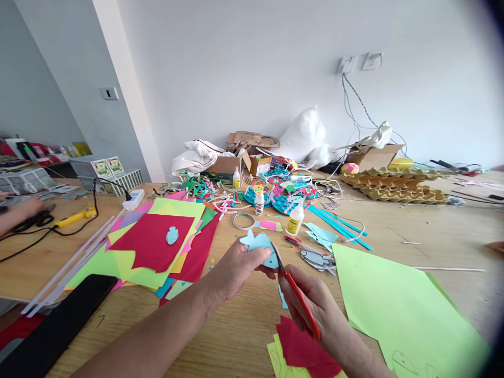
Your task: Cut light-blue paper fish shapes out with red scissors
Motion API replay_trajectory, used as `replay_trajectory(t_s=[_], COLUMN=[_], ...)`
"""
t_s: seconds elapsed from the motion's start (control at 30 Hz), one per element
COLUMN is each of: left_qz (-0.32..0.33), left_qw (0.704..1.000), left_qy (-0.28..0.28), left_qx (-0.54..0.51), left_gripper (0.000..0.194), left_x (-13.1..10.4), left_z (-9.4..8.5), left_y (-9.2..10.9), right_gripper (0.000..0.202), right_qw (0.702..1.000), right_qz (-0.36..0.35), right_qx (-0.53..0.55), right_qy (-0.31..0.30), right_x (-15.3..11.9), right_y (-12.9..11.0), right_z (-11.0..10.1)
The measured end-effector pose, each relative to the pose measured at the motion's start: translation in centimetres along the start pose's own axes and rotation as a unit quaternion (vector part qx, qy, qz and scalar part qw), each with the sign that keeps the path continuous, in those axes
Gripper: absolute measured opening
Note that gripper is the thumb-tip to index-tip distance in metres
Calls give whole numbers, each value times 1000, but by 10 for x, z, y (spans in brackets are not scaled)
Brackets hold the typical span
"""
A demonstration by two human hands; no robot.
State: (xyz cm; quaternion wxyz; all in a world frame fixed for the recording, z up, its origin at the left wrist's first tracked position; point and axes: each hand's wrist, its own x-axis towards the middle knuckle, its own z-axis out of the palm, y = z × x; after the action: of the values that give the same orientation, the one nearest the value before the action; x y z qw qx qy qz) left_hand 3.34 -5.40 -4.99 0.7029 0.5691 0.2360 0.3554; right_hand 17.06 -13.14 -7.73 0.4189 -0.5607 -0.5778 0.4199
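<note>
My left hand [242,265] pinches a light blue paper whale [262,247] between thumb and fingers, above the table. The whale has a forked tail and a drawn eye. My right hand [311,296] is wrapped round red-handled scissors [300,302], whose blades lie along the whale's right edge. A narrow blue strip [282,297] hangs just below the blades. Under my right hand lie red paper pieces [293,344] and yellow paper with pencil outlines [276,362]. Cut-out grey-blue paper figures [317,260] are right of the scissors.
Coloured sheets [153,241] are piled at left, a blue fish cut-out [172,235] on top. A glue bottle [295,218], tape roll [243,221] and egg trays [394,184] stand behind. A large green sheet [389,294] is at right. Another person's hand [27,207] shows far left.
</note>
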Motion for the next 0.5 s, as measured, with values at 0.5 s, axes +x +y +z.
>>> replay_trajectory(t_s=[0.5], left_qz=[46], left_qw=[999], left_qy=[-6], left_qx=[9], left_gripper=[20], left_x=[-1], left_z=[0], left_y=[-2], right_gripper=[40], right_qw=[999], right_qz=[16], right_qx=[31], right_qy=[9], right_x=[0], right_y=[0], right_z=[2])
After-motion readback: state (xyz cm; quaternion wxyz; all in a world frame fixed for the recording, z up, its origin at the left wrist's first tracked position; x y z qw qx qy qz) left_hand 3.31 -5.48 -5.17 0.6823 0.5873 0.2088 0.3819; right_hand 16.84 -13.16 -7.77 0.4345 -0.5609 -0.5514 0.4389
